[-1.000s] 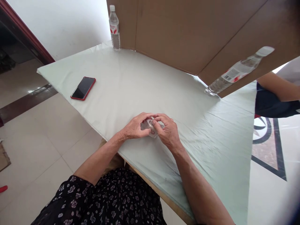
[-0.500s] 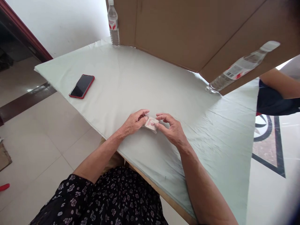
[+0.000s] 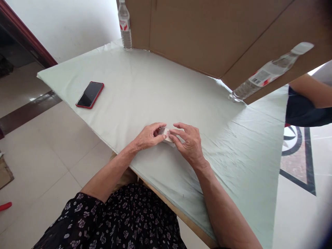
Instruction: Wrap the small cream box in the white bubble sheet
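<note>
Holding a small whitish packet (image 3: 168, 137) in the half-curled left hand (image 3: 149, 136), near the front edge of the pale green tablecloth (image 3: 155, 93). Touching it also with the right hand (image 3: 190, 141), more loosely opened; cannot tell whether pinching. Seemingly midway in handling: already in hand, not yet released; cannot tell whether unwrapped. Farther: red-cased smartphone (image 3: 89, 94), water bottle (image 3: 125, 31) and second water bottle (image 3: 267, 77) before cardboard panel (image 3: 186, 38); below, tiled floor (image 3: 52, 148).

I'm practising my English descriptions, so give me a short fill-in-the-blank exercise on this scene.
1. The small pale packet is in the gap ____ the left hand and the right hand.
2. The phone's case is ____.
3. There are ____ plastic bottles by the brown panel.

Missing words: between; red; two.
</note>
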Tool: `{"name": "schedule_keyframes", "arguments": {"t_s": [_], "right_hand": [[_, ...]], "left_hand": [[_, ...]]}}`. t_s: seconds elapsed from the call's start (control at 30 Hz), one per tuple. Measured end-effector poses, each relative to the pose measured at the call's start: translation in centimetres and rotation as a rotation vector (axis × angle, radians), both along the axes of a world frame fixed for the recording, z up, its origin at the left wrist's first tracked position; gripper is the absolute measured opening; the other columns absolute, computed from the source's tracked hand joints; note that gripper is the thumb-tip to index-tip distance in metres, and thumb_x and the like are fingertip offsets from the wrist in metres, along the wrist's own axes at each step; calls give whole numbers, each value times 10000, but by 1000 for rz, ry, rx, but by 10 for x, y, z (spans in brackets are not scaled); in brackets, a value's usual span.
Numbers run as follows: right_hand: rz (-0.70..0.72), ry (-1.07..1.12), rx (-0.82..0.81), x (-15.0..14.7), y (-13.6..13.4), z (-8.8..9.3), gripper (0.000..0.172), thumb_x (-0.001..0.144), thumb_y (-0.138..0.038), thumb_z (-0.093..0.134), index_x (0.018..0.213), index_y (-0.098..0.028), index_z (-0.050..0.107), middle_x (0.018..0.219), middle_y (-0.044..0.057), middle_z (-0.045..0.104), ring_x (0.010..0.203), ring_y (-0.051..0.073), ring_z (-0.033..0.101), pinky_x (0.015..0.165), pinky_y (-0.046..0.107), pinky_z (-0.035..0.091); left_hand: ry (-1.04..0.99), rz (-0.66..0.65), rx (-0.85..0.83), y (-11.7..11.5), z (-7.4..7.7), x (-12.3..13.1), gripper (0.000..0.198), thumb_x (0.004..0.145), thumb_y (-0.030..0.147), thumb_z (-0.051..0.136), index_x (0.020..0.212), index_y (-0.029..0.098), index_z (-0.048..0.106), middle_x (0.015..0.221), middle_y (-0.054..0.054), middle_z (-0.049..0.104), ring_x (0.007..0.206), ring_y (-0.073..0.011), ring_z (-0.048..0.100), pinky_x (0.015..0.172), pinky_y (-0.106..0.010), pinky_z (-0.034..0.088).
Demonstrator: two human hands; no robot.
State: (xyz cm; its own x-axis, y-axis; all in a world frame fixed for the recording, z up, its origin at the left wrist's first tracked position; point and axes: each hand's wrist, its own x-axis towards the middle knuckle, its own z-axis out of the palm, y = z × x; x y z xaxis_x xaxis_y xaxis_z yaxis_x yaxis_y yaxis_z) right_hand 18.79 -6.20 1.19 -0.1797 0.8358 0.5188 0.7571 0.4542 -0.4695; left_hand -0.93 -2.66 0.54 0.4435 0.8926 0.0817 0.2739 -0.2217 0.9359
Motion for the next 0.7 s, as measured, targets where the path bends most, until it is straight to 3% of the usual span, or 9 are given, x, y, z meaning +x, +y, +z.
{"name": "schedule_keyframes", "arguments": {"t_s": [0.13, 0.23, 0.37, 0.5, 0.7], "right_hand": [[-14, -59, 77, -6, 4, -3, 171, 945, -263, 561, 835, -272, 693, 1081, 48, 767, 946, 229, 688, 903, 435, 427], [-26, 44, 97, -9, 6, -4, 159, 946, -238, 534, 841, -250, 654, 1067, 63, 767, 974, 229, 698, 913, 426, 439], [-69, 262, -24, -6, 5, 0, 122, 953, -292, 532, 891, -253, 629, 1100, 68, 749, 1072, 238, 683, 956, 427, 470], [-81, 495, -140, -3, 6, 9, 144, 944, -340, 555, 879, -241, 636, 1114, 72, 737, 1046, 226, 682, 956, 414, 501], [-86, 607, -220, 5, 26, 13, 163, 914, -357, 584, 861, -217, 651, 1091, 74, 742, 1010, 213, 677, 906, 397, 517]], "left_hand": [[-8, -2, 30, -1, 1, 2, 490, 822, 390, 632, 1214, 96, 660, 930, -62, 654, 730, -127, 535, 687, -274, 482], [-7, -10, 37, 0, 0, 2, 494, 809, 363, 633, 1228, 104, 658, 933, -60, 660, 725, -124, 533, 685, -270, 482], [-25, -65, 83, 1, -2, 1, 527, 769, 262, 626, 1281, 140, 636, 1075, -83, 679, 825, -146, 578, 753, -281, 500], [-42, -128, 47, 0, -2, 0, 671, 738, 245, 640, 1396, 153, 542, 1203, -115, 655, 944, -176, 597, 832, -307, 506], [-60, -182, 40, -2, -2, 0, 838, 724, 217, 656, 1516, 243, 385, 1231, -87, 636, 927, -153, 582, 856, -315, 495]]}}
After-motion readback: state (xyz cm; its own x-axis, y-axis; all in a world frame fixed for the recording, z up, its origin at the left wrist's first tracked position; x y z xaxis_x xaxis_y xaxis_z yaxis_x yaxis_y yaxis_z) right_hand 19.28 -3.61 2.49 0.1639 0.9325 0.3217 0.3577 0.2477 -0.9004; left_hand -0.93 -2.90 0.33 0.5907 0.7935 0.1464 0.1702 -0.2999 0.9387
